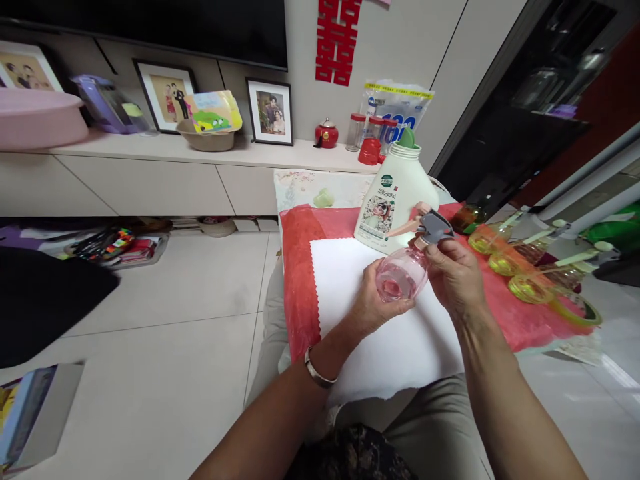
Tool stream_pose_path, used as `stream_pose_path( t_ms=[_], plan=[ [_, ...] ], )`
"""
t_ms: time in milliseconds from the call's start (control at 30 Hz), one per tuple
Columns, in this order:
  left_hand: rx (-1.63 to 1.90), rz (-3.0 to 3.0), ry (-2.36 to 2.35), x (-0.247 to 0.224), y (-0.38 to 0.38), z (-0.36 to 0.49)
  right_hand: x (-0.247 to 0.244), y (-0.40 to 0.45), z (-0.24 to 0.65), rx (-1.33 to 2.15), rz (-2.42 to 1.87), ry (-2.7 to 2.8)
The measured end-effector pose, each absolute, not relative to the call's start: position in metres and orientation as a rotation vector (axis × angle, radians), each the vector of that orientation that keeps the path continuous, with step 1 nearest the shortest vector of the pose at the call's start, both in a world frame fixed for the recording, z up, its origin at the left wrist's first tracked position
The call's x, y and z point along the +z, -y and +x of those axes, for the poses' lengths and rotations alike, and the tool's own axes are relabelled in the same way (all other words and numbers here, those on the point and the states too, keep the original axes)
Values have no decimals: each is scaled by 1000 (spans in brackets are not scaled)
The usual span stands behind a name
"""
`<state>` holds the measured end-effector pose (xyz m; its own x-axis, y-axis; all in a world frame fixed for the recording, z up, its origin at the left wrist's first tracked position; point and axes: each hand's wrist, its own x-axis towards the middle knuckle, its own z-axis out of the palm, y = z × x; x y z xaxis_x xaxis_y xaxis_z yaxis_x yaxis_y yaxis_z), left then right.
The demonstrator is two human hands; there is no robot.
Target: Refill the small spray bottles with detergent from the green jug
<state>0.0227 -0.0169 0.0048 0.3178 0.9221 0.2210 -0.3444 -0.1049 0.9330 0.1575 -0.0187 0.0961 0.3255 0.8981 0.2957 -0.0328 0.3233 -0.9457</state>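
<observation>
A transparent pink spray bottle [403,272] is held tilted above a white cloth [380,347] with a zigzag edge. My left hand [373,297] is closed around its body, base toward me. At the neck, my right hand [453,267] has its fingers closed on the grey and pink spray head [434,227]. Whether the head is screwed tight I cannot tell. Just behind stands a large pale green detergent bottle [400,190], upright, with a green piece at its mouth. The cloth lies over a red covering [300,267] on the table.
Several oil bottles [530,287] with yellow contents and pale handles stand at the right, near a roll of tape [580,310]. Behind, a long cabinet [165,157] bears framed photos [271,112], a red pot [327,135] and red-lidded jars [356,132].
</observation>
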Motion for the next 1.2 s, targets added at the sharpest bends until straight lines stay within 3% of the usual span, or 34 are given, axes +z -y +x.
stream_pose_path(
  t_ms=[700,1200],
  plan=[
    [1235,1167,-617,3,17,24,67,33,145,781,-1123,1216],
    [1281,1256,-612,-4,22,28,49,67,119,400,-1608,1293]
  ],
)
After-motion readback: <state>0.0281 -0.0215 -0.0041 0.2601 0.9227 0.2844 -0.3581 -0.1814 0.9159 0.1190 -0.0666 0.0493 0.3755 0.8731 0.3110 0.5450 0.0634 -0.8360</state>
